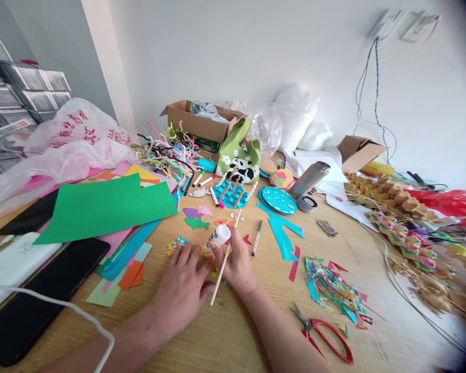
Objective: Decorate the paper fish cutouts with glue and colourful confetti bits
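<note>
– Now gripping stick (218, 284) and white-capped bottle (222, 233) together, mid-table (227, 339), in the right hand (238, 261), likely for steadiness!
– And with the left hand (184, 274)?
– Spread, unclenched, low beside a patterned paper cutout (176, 246), maybe for bracing.
– Room to move?
– Between forearms (134, 331), over wood; hemmed by dark phone (75, 267) leftward, scissors (307, 325) rightward.

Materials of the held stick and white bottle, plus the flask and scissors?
Stick: likely wood, matt, pale tan.
Bottle: probably plastic; smooth, opaque white cap.
Flask: apparently metal, silvery-grey sheen.
Scissors: grey metal-looking blades; red handles, possibly plastic-coated.
</note>
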Motion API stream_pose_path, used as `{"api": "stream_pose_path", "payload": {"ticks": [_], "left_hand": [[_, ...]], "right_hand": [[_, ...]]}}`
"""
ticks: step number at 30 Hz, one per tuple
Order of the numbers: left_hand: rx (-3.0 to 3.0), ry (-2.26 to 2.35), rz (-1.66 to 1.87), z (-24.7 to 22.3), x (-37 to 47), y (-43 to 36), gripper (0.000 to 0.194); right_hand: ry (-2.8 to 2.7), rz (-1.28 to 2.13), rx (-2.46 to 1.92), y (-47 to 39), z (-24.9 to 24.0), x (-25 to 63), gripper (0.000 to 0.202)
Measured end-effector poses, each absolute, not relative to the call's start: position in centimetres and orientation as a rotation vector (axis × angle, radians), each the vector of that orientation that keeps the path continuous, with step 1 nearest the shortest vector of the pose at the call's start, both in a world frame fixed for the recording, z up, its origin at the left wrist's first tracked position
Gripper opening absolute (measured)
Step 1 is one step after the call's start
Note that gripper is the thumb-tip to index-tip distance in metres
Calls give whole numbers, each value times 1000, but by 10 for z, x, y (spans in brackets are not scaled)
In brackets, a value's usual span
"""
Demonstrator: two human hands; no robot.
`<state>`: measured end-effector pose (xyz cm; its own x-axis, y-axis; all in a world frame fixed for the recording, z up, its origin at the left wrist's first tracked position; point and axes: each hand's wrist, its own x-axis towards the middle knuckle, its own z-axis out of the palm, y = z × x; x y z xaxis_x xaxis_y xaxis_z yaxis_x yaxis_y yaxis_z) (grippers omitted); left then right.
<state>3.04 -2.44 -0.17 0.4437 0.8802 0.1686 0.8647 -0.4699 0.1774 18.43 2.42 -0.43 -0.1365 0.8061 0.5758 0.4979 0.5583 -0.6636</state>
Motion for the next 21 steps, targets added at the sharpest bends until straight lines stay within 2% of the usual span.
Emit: {"api": "stream_pose_path", "payload": {"ticks": [21], "left_hand": [[2615,1573,388,-3,31,-25,42]], "right_hand": [[-1798,319,-1060,24,-4,183,14]]}}
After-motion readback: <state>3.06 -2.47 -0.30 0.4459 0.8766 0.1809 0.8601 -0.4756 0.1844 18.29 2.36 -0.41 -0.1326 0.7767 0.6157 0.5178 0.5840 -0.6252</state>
